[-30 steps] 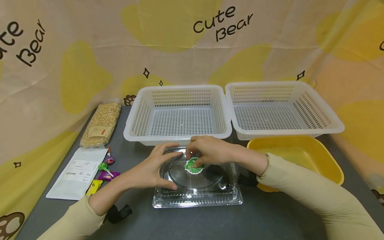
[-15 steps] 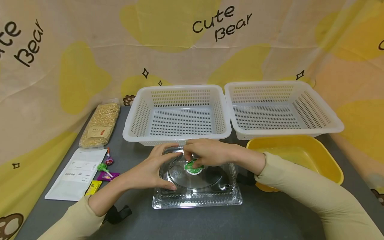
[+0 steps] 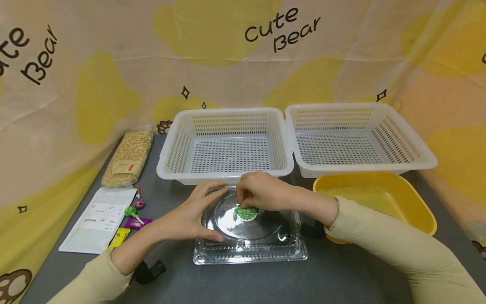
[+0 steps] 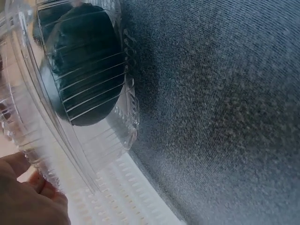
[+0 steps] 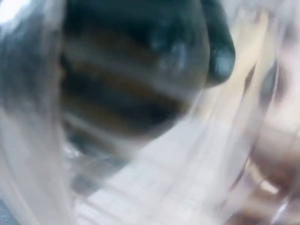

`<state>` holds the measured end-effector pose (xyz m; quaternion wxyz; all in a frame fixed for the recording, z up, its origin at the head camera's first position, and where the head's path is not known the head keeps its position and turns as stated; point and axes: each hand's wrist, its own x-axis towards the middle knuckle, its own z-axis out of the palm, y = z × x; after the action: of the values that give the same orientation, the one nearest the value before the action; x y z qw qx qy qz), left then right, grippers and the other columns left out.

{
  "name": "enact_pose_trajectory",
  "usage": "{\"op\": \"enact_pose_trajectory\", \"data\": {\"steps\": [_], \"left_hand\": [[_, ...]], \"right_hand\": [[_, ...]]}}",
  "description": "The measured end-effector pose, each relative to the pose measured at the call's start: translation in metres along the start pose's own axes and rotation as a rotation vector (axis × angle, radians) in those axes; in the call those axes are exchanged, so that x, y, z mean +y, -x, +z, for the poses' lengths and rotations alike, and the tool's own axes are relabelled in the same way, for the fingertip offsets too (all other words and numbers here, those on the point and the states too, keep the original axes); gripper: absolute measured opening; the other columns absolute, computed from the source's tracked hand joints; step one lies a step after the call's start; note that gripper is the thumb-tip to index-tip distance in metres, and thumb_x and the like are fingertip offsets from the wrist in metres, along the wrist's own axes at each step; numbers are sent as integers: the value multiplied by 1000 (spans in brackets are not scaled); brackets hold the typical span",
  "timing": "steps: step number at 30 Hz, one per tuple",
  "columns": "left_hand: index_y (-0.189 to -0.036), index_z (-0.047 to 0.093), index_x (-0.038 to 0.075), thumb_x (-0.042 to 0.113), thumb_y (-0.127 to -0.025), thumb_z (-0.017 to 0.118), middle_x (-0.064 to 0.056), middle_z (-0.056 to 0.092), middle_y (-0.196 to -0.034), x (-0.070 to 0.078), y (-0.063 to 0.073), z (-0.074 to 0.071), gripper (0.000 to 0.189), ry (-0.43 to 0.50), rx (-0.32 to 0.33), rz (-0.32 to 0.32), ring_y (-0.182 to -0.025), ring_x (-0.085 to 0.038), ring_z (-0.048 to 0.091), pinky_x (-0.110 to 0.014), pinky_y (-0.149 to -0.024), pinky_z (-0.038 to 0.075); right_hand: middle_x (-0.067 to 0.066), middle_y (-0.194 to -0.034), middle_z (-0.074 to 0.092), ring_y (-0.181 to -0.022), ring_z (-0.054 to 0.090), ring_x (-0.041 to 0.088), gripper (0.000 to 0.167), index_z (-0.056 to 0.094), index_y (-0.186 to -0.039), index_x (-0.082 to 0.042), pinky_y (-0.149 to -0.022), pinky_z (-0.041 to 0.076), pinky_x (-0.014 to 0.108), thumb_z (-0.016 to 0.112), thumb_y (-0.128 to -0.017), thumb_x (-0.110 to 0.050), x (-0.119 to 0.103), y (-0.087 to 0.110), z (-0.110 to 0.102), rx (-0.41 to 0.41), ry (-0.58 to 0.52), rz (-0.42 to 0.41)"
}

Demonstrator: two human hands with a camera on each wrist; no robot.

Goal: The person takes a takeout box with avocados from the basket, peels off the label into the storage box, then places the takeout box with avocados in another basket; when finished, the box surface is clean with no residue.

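Because my right hand point(image 3: 265, 191) is pinching the sticker point(image 3: 247, 214), my left hand point(image 3: 189, 218) is apparently steadying the box point(image 3: 250, 255), fingers spread.

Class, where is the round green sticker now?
In the head view, the green sticker is on top of the clear plastic container, near the middle, close by the right hand.
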<state>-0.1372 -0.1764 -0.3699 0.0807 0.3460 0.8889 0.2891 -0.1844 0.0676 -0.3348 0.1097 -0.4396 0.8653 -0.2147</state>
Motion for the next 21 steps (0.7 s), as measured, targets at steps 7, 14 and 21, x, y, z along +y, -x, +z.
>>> {"op": "enact_pose_trajectory", "data": {"steps": [7,14,21], "left_hand": [[-156,26,6,48,-63,89,-12,19,-164,3,2,-2,120,-5,-29,-12,-150,-34,19,-62,-117,31],[-156,27,5,50,-63,89,-12,20,-163,4,2,-2,121,-18,-27,-15,-149,-35,20,-63,-116,32],[-156,25,6,48,-62,90,-11,19,-164,4,3,-2,122,-14,-33,-33,-150,-34,19,-61,-117,31]], "right_hand": [[-5,-81,65,-72,56,0,10,70,-78,-17,-68,51,15,77,-84,-12,9,3,1,54,-123,-50],[-3,-82,66,-74,58,1,10,68,-79,-14,-70,55,16,76,-84,-8,9,7,1,77,-186,-80],[-2,-81,65,-70,56,0,11,67,-80,-13,-66,54,17,73,-85,-6,9,8,3,85,-212,-103]]}}
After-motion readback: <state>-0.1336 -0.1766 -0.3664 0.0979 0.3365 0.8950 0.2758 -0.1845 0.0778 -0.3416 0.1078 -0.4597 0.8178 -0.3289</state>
